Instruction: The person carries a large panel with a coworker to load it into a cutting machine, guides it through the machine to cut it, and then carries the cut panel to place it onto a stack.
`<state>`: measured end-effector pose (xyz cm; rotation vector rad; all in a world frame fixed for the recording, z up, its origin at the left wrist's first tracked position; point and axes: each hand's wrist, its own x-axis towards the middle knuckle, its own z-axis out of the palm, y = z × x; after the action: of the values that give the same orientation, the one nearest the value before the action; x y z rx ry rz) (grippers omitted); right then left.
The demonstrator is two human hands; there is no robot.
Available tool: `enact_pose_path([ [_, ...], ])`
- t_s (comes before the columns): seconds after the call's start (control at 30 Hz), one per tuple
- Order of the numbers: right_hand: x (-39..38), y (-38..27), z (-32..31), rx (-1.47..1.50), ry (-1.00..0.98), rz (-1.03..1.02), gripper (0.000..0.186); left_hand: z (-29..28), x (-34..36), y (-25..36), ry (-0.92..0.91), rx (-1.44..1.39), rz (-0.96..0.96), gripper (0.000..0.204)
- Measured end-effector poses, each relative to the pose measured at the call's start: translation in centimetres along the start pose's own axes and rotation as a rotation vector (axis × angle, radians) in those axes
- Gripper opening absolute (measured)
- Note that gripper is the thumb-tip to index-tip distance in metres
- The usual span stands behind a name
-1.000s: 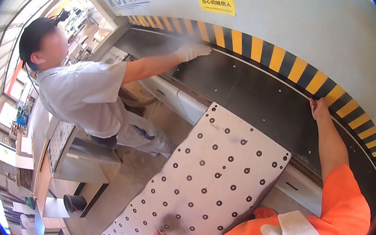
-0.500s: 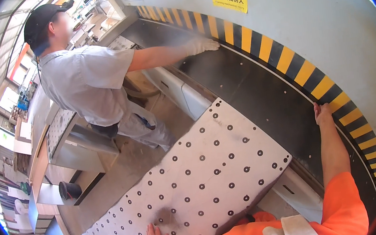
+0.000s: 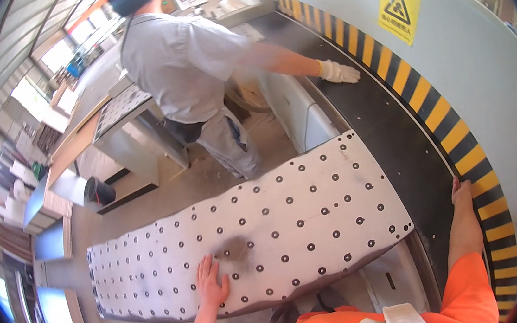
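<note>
floor: bare concrete (image 3: 167, 200) | far left: bright windows (image 3: 40, 90) (daylight glare) | left: grey workbench (image 3: 123, 122) | right: pale machine wall (image 3: 484, 72), yellow-black striping (image 3: 438, 112)

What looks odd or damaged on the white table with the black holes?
The white perforated table has a dark grey smudge just right of the left hand, which lies flat on it. The rest of its top looks clean. The right hand touches the striped machine edge.
</note>
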<state>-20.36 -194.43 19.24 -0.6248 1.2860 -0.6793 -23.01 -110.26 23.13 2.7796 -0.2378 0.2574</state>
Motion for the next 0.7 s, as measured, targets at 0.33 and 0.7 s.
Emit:
enact_pose_path([
  [0.33, -3.7, 4.2, -1.9, -0.353, -0.276, -0.297, 0.019, 2.0, -10.1, 5.0, 0.107, 0.042, -0.072, 0.041],
  [0.7, -28.6, 24.2, -15.9, -0.988, -1.006, -0.889, 0.008, 10.6, -37.6, -2.8, -0.818, -0.466, -0.689, 0.073],
])
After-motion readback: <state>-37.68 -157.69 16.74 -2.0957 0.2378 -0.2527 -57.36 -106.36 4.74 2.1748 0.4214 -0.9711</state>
